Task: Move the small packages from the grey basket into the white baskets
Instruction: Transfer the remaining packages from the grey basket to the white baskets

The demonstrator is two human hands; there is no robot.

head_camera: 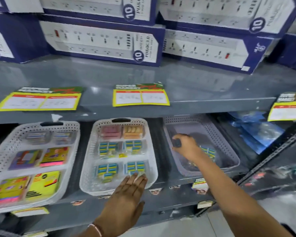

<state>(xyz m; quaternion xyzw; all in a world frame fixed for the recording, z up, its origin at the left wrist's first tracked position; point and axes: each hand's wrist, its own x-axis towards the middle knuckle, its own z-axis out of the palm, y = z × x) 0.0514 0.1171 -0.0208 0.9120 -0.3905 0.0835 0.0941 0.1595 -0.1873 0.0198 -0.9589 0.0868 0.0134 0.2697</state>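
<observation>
The grey basket point(229, 147) stands on the lower shelf at the right. My right hand point(186, 147) is inside it, fingers closed around a small dark package point(177, 143). A blue-and-yellow package point(208, 151) lies on the basket floor just right of that hand. The middle white basket point(91, 168) holds rows of blue-and-yellow packages point(108, 147), with a pink and an orange one at the back. My left hand point(126, 197) lies flat and open over its front rim, fingertips touching the front-right package point(135, 167). The left white basket point(12, 144) holds colourful sticky-note packs.
The grey shelf board point(195, 86) above carries yellow price labels point(140, 97) and stacked blue power-strip boxes point(101, 41). Blue plastic bags point(256, 132) lie right of the grey basket. A dark metal rack upright point(272, 156) stands at the far right.
</observation>
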